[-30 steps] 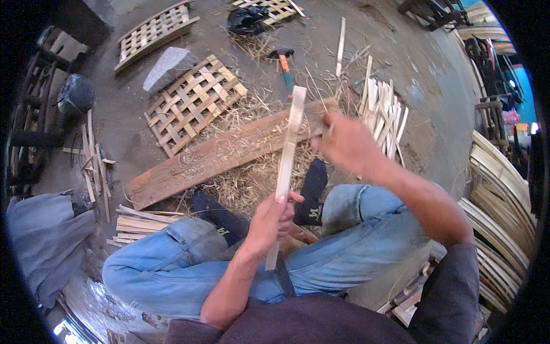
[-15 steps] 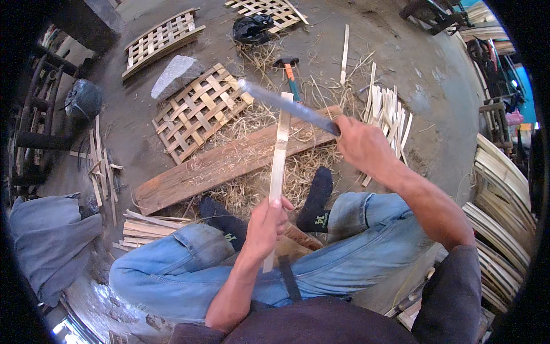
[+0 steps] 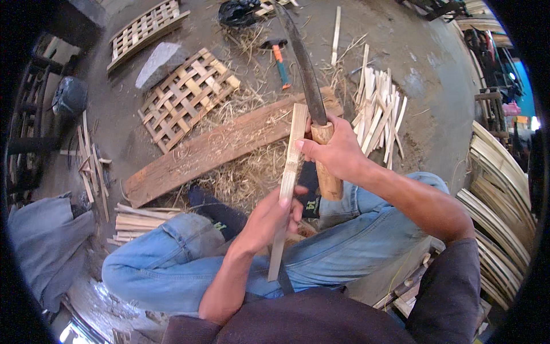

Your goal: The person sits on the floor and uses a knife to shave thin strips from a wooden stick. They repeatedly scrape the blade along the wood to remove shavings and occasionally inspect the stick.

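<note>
My left hand point(image 3: 264, 222) is closed around the lower half of a pale bamboo strip point(image 3: 281, 229), which stands tilted in front of me over my lap. In my right hand point(image 3: 339, 150) is a machete point(image 3: 309, 80), gripped at its light wooden handle. Its long dark blade points away from me, towards the far side. The right thumb lies against the upper part of the strip, so that hand touches both. Beyond the hands a wooden plank point(image 3: 212, 155) lies aslant on the floor, amid curly shavings point(image 3: 246, 186).
Past the plank lie a woven panel point(image 3: 189, 94), a grey stone point(image 3: 162, 64) and a hammer point(image 3: 280, 64). Loose strips point(image 3: 381, 117) are heaped at the right, another bundle point(image 3: 134, 223) beside my left knee. Curved strips point(image 3: 498, 172) are stacked at the far right.
The machete has swung from lying across the strip to pointing away. My right hand has come left and down, its thumb now on the strip. My left hand has risen slightly.
</note>
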A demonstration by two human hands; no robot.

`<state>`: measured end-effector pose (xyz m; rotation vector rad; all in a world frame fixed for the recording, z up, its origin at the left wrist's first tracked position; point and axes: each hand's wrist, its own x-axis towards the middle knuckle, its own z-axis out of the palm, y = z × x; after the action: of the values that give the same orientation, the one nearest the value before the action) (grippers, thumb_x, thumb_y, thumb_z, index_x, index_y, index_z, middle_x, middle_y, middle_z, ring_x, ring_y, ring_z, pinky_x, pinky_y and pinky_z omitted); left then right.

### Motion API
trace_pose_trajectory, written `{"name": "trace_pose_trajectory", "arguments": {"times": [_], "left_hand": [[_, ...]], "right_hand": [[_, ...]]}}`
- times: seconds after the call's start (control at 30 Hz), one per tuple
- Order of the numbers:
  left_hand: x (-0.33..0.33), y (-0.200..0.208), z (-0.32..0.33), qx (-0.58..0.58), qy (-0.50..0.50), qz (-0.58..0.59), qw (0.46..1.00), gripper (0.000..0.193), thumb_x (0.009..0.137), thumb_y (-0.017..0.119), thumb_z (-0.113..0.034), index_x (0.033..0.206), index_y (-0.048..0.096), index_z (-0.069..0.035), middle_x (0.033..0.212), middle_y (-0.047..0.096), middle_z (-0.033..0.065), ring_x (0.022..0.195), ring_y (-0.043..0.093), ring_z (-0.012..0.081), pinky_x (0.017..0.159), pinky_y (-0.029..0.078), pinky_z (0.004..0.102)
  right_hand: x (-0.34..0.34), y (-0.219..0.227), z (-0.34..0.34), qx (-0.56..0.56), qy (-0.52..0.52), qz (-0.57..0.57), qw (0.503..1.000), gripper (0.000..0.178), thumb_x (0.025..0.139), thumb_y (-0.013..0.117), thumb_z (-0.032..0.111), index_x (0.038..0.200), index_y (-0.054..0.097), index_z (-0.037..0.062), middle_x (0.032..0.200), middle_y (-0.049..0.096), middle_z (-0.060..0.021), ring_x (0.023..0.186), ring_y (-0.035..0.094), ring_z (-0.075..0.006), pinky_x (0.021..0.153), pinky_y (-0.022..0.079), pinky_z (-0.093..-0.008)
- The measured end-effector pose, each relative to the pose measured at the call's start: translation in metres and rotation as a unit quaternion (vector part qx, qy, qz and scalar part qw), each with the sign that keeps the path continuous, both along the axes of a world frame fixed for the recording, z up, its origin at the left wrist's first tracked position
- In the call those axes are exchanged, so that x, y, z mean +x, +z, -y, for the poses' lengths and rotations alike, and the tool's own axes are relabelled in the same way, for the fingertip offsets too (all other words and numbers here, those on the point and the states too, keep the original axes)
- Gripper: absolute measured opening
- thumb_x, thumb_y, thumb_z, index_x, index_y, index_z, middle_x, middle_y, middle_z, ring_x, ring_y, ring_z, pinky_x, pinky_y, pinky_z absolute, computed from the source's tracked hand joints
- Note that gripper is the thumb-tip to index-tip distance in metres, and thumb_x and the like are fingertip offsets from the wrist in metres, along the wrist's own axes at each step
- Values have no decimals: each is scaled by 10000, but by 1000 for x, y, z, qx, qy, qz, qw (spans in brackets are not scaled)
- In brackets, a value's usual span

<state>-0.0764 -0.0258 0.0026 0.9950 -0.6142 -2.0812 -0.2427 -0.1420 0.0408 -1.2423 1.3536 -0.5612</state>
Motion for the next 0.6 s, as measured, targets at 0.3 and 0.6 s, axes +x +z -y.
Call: {"name": "trace_pose_trajectory", "arguments": {"times": [0.3, 0.6], "left_hand": [[14, -9, 0, 26, 51, 75, 996, 342, 1039, 365, -336, 1121, 512, -38, 686, 341, -71, 533, 288, 26, 466, 250, 194], [17, -2, 0, 19, 51, 113, 992, 345, 1037, 373, -338, 1098, 528, -36, 670, 329, -79, 527, 287, 19, 451, 250, 194]], "right_hand": [[-2, 8, -26, -166, 302, -306, 887, 325, 827, 719, 269, 978, 547, 38, 790, 637, -161, 717, 646, -367, 626, 511, -413], [-13, -1, -9, -327, 328, -420, 781, 221, 812, 642, 170, 932, 519, 30, 776, 635, -145, 776, 670, -318, 644, 550, -414]]}}
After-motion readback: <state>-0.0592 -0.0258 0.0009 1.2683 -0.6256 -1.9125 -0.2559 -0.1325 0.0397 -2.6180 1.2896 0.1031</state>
